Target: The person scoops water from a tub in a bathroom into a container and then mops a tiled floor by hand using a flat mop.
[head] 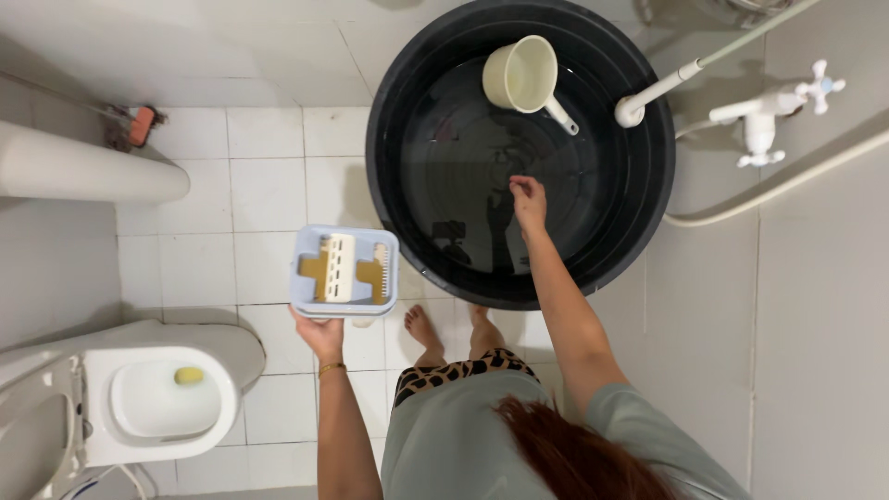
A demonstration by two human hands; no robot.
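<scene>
Pale blue rectangular plastic container point(344, 271) with a cream-and-tan comb-like insert, seen from above at centre-left of the frame, held level over the white tiled floor point(269, 194). Left hand point(320, 333) grips its lower edge from beneath, fingers curled under the rim, forearm rising straight from the bottom of the frame with a thin gold bracelet point(331, 368) at the wrist. Right hand point(529, 199) reaches out, arm fully extended up and to the left, over the large round black plastic tub point(519, 148) filled with water at upper centre; its fingers are drawn together as if pinching, though what they hold, if anything, cannot be told. Container lies just left of the tub's rim, well apart from the right hand. Cream plastic dipper with a handle point(523, 74) floats at the tub's upper edge; a white hose nozzle point(632, 109) rests on the right rim, and a white wall tap point(773, 109) stands further right. White toilet bowl point(162, 398) occupies the lower left. Bare feet point(454, 331) stand just below the tub.
</scene>
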